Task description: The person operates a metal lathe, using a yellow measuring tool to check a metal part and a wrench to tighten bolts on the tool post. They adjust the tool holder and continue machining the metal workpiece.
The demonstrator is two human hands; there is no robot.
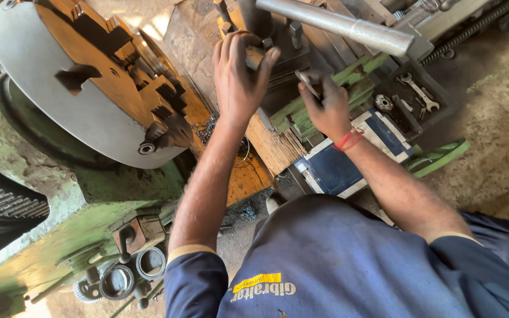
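The left hand (240, 73) gripped one short dark metal handle (256, 56) atop the lathe's greasy tool post (278, 35). The right hand (328, 109), wearing one red thread wristband (347, 140), pinched a small metal piece (308, 79), its shape hard to make out. One long grey steel bar (337, 25) crossed above. One large round rusty chuck (89, 76) sat left. Two spanners (419, 91) lay in a tray (443, 109), partly cut off.

Bright daylight, soft shadows, slight edge distortion
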